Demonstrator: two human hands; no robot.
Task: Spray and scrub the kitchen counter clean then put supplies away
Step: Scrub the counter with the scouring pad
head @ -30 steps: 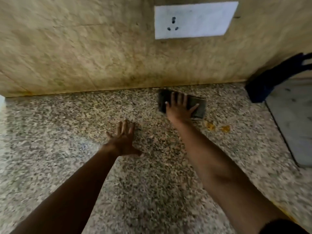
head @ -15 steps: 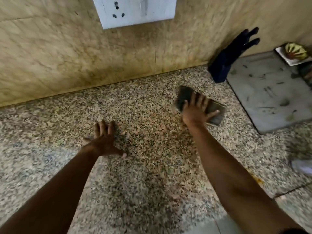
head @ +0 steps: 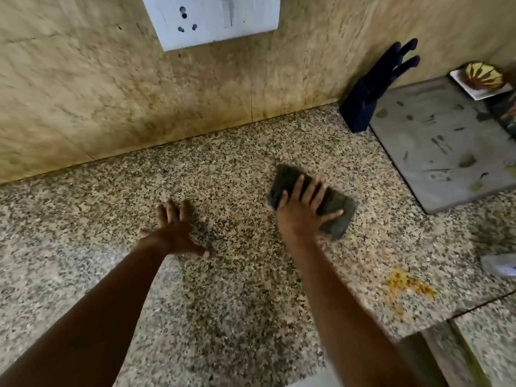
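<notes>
The right hand (head: 303, 216) lies flat on a dark scrub pad (head: 333, 208), fingers (head: 296, 187) spread across its top and pressing it onto the speckled tabletop (head: 229, 174). The pad sits right of centre, well apart from the wall (head: 83, 93) and near a grey cutting board (head: 444, 143). The left hand (head: 173, 229) rests palm down on the bare tabletop just left of the pad, fingers close together and thumb stuck out to the side. A yellow stain (head: 407, 283) marks the tabletop near the right edge. A dark blue knife block (head: 365, 101) stands at the wall beside the board. A white socket plate (head: 215, 18) is set in the wall above.
</notes>
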